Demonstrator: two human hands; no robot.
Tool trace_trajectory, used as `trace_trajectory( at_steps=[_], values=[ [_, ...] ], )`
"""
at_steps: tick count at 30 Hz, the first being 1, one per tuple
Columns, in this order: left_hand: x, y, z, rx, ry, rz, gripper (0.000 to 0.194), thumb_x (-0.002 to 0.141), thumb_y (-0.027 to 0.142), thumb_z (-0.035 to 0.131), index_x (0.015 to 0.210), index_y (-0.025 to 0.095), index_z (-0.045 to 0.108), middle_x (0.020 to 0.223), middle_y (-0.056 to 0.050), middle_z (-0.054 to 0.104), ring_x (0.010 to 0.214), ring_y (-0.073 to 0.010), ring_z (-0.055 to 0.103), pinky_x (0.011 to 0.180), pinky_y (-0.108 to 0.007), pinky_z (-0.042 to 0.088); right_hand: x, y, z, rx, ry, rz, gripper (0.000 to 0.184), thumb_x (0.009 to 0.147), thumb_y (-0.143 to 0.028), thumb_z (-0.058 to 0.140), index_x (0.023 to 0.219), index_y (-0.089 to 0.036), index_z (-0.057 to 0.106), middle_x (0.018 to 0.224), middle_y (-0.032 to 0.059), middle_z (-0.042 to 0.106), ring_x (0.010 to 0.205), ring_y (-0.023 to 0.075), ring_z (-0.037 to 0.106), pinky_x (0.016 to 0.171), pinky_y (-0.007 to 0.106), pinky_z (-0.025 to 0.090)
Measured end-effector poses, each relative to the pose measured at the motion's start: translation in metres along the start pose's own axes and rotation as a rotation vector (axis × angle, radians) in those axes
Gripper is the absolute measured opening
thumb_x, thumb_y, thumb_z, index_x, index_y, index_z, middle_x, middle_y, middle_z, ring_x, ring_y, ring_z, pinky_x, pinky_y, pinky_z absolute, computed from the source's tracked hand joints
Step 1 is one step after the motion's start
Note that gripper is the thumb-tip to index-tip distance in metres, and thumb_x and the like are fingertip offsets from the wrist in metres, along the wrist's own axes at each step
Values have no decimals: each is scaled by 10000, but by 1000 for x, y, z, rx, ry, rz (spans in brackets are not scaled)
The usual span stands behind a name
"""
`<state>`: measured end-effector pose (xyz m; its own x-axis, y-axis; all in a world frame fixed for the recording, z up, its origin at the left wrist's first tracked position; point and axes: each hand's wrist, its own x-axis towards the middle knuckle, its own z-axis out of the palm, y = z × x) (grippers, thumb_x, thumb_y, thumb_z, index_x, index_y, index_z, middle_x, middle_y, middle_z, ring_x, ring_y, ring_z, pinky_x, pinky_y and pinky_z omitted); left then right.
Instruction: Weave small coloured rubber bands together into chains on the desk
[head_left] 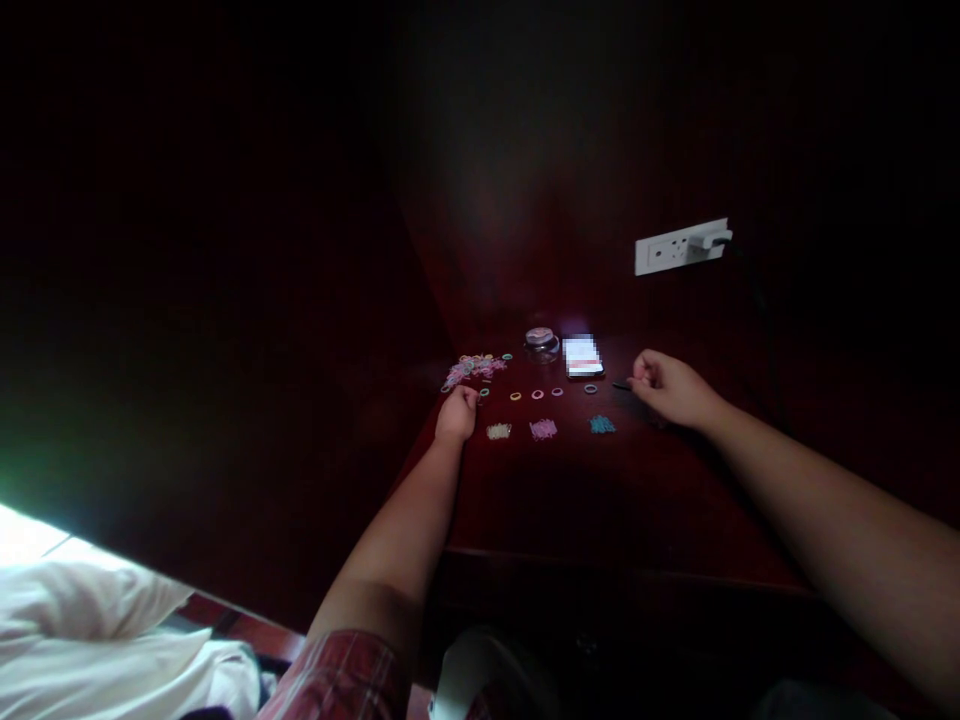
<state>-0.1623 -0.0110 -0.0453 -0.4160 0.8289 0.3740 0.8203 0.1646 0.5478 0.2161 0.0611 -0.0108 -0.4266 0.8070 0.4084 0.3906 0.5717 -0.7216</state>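
Observation:
My left hand (pixel 457 412) rests on the dark red table with its fingers curled closed, beside a small green ring (pixel 484 392). Whatever its fingertips may pinch is too small to make out. Just behind it lies a loose heap of mixed pastel bands (pixel 474 369). On the right, my right hand (pixel 670 386) is closed in a pinch. A thin dark piece (pixel 621 385) shows at its fingertips; whether they grip it is unclear. Between the hands runs a row with a yellow ring (pixel 515 397), pink ring (pixel 538 395), purple ring (pixel 557 392) and grey-blue ring (pixel 590 389).
Nearer me lie piles of cream bands (pixel 499 431), pink-purple bands (pixel 543 429) and blue bands (pixel 601 425). A round clear container (pixel 540 340) and a lit phone (pixel 583 355) stand behind the rings. The wall carries a white socket plate (pixel 660 254) with a plug.

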Motion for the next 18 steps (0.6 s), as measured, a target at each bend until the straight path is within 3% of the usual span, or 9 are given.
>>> trace_trajectory(
  at_steps=[5,11,18],
  values=[
    [1,-2,1,-92,0,32,216,903,316,468,917,188,641,882,-39,704,792,-158,636,800,-269,467,2,5,1,4,32,-61,186,761,-338,557,741,-216,418,554,-43,474,468,107,433,482,239,338],
    [2,-4,0,-181,2,57,234,892,224,475,1031,183,659,935,-54,716,865,-170,655,863,-287,476,0,0,2,-1,53,-78,170,748,-324,570,716,-214,444,559,-32,494,480,111,430,480,240,319],
    [3,-7,0,-229,1,54,228,889,207,473,996,165,670,946,-66,713,868,-179,657,883,-318,479,2,1,4,-34,90,-75,164,723,-314,601,699,-208,478,576,-21,517,506,115,444,487,240,305]
  ],
)
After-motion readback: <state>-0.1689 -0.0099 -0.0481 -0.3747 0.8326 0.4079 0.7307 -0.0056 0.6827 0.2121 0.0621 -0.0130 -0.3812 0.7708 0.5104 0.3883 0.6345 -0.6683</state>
